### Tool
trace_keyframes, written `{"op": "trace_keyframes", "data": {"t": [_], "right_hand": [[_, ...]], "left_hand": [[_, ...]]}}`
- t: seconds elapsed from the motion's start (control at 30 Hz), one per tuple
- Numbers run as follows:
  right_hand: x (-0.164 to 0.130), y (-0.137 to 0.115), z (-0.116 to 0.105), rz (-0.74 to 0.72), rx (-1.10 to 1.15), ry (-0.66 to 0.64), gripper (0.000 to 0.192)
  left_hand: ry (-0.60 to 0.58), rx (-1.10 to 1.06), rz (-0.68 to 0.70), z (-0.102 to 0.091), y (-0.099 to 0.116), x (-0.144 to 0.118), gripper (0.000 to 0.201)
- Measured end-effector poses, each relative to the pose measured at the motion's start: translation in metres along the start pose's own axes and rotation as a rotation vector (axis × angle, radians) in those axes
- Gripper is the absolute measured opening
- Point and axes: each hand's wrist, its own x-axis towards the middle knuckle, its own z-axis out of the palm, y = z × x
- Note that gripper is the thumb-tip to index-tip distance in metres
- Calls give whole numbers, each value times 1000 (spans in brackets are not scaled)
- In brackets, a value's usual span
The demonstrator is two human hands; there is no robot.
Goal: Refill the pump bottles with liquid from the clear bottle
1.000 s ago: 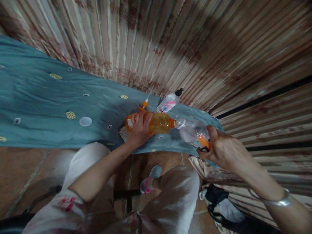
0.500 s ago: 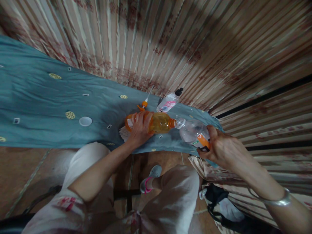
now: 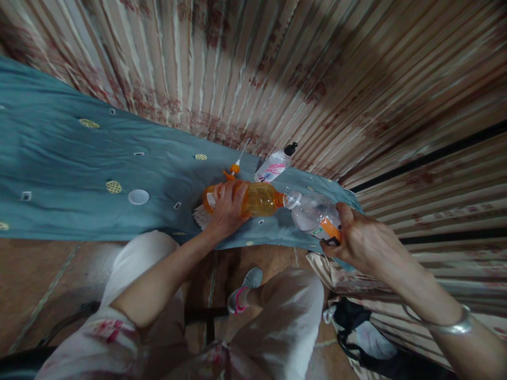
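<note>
Orange bottle [image 3: 261, 200], tilted well over between the hands, neck toward the right hand [image 3: 354, 237]; exact angle unclear from overhead. Left hand [image 3: 227, 211] curled over its rear half from above, gripping firmly. Right hand wrapped around the base end of a clear bottle [image 3: 311, 214], with mouth facing the orange neck. Both mouths in line and touching or nearly so; precise overlap impossible to tell at this size. Liquid level likewise hard to make out.

For good handling: hold both necks on one line, with the right hand as steady support and the left hand alone governing tilt. Tip gradually, leaving a little room for air. Avoid squeezing the thin clear wall, probably quick to buckle. Watch the joint for drips onto the teal cloth [image 3: 170, 153] below.

Just beyond the left hand: orange pump top [image 3: 234, 170], tube pointing away. Beyond the gap between the hands: pink-labelled bottle [image 3: 273, 166] with black top. At the near side of the left hand: white ribbed item [image 3: 201, 216], partly hidden. Left of the left hand, well apart: white disc [image 3: 138, 197].
</note>
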Motion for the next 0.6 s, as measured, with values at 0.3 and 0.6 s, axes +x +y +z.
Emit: {"op": "trace_keyframes", "data": {"t": [0.3, 0.6], "right_hand": [[1, -1, -2, 2, 2, -11, 43], [1, -1, -3, 0, -5, -7, 40]], "left_hand": [[-15, -20, 1, 0, 0, -1, 78], [-23, -18, -2, 0, 0, 0, 78]]}}
